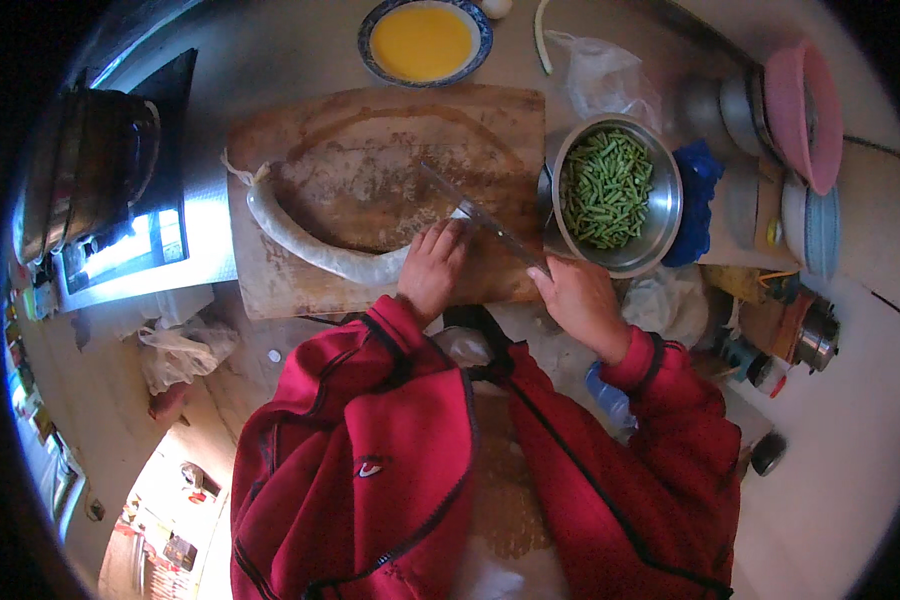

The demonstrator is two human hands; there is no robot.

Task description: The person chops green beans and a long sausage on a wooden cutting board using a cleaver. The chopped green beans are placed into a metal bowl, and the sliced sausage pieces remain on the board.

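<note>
A long, pale sausage in a whitish casing curves across a worn wooden cutting board. Its left end is tied off in a twisted knot. My left hand grips the sausage near its right end, covering part of it. In my right hand is the handle of a kitchen knife. The blade points up and left over the board, seen nearly edge-on. It lies close to the sausage's right tip, just past my left fingertips; whether it touches the casing I cannot tell.
A steel bowl of cut green beans stands right of the board. Beyond the board is a blue-rimmed dish of yellow liquid, with a plastic bag nearby. A dark pot sits left; a pink basin stands far right.
</note>
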